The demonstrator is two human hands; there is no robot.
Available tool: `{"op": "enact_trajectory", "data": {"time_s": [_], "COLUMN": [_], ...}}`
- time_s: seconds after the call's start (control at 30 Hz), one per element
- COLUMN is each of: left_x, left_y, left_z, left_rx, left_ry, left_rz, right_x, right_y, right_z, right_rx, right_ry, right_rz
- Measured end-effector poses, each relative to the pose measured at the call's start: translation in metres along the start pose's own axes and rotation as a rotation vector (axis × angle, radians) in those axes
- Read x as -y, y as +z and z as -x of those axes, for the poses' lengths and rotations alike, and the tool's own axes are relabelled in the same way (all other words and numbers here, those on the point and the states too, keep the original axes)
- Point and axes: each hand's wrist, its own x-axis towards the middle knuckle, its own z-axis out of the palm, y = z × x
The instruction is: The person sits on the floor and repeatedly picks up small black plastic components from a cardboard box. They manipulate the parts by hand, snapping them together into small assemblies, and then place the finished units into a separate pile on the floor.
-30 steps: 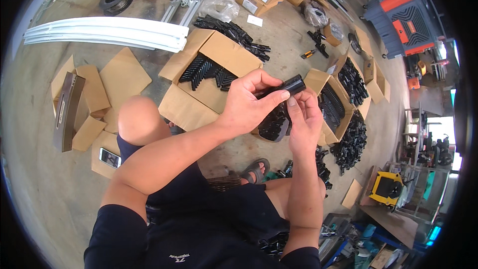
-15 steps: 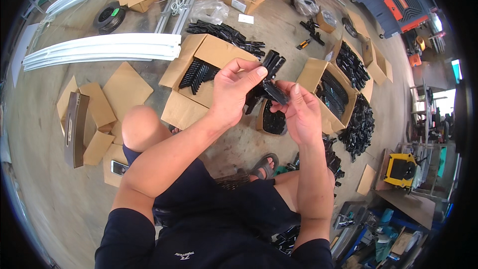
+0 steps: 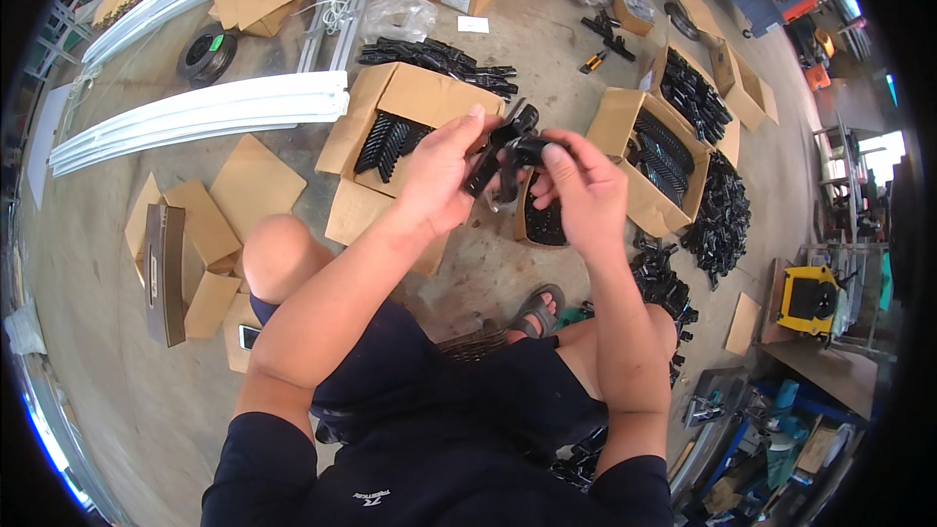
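Note:
In front of my body, both hands hold a cluster of black angled plastic-looking parts (image 3: 509,144). My left hand (image 3: 437,174) is closed round its left side, thumb up along the top. From the right, my right hand (image 3: 584,181) pinches a black piece between thumb and fingers. How the pieces join is hidden by my fingers. Behind my left hand stands an open cardboard box (image 3: 439,90) with neat rows of black angled parts (image 3: 383,144). A smaller box with small black pieces (image 3: 545,222) sits just below my right hand, partly covered by it.
To the right are another open box (image 3: 632,203) of black parts and loose black heaps (image 3: 717,220). Long white metal profiles (image 3: 195,112) lie at the left, near a black coil (image 3: 207,57). Flattened cardboard (image 3: 256,176) and a phone (image 3: 249,337) lie by my left knee.
The black parts have turned in my hands, their upright ends now tilted and lower. My right hand has shifted its grip upward onto them. The whole view has moved slightly.

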Motion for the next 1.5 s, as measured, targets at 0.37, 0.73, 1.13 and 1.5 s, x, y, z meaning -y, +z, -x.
{"op": "enact_trajectory", "data": {"time_s": [0.37, 0.73, 1.13, 1.5], "left_x": [-0.008, 0.007, 0.026, 0.024], "left_y": [0.013, 0.013, 0.012, 0.001], "left_z": [0.011, 0.001, 0.003, 0.003], "left_rx": [0.263, 0.180, 0.226, 0.225], "left_ry": [0.455, 1.606, 1.071, 0.565], "left_rz": [-0.720, -1.577, -0.868, -0.751], "right_x": [0.011, 0.027, 0.033, 0.021], "right_y": [-0.037, -0.035, -0.033, -0.026], "right_z": [-0.006, 0.006, 0.010, 0.007], "right_rx": [0.030, 0.040, 0.113, 0.003], "right_ry": [0.135, 0.205, 0.308, -0.153], "right_rz": [-0.541, -0.651, -0.424, 0.229]}}
